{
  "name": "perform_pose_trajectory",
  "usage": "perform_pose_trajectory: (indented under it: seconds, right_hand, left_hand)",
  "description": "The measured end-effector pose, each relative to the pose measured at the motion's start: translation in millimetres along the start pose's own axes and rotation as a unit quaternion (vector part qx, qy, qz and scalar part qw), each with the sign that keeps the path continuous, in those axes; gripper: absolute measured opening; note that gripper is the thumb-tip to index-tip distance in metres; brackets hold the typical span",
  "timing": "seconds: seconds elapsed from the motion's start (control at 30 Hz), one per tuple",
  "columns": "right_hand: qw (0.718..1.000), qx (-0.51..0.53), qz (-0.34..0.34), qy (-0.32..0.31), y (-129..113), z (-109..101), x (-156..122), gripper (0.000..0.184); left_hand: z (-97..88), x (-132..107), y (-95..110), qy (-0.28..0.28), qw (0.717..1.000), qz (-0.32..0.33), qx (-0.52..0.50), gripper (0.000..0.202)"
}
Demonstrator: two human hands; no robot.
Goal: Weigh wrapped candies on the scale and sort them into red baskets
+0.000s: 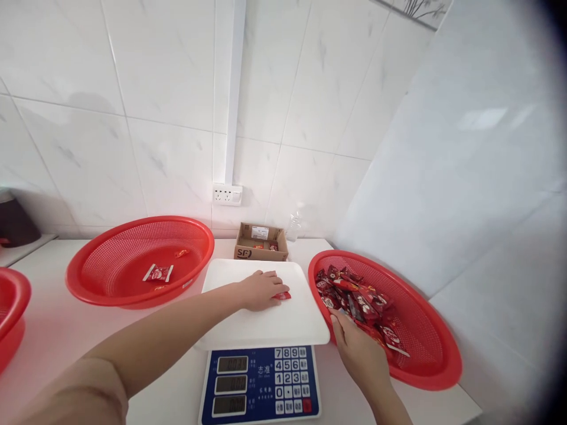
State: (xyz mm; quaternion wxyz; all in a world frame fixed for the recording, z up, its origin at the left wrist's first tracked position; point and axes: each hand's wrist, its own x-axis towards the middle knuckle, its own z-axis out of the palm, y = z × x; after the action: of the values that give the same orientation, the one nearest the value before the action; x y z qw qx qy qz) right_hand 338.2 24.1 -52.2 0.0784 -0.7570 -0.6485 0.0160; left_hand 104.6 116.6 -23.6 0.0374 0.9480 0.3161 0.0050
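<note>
My left hand (261, 289) rests on the white pan (266, 321) of a digital scale (261, 383), fingers curled over small red packets (282, 295). My right hand (354, 345) reaches over the near rim of the red basket (425, 360) on the right, which holds several red snack packets (358, 298); its fingertips touch the packets and whether it grips any is hidden. A second red basket (110, 289) at the left holds a few packets (158, 273).
A small open cardboard box (260, 242) stands behind the scale by the tiled wall, with a clear bottle (293, 227) beside it. A wall socket (227, 194) sits above. Part of a third red basket (11, 307) shows at the far left edge.
</note>
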Motion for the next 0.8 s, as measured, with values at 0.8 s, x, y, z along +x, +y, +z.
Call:
perform_pose_trajectory:
  seconds: [0.8]
  right_hand:
    - [0.974,0.161,-0.078,-0.137,29.8,-28.8,36.8,0.048]
  left_hand:
    - [52.9,-174.7,-7.4,0.53,0.742,-0.403,-0.078,0.035]
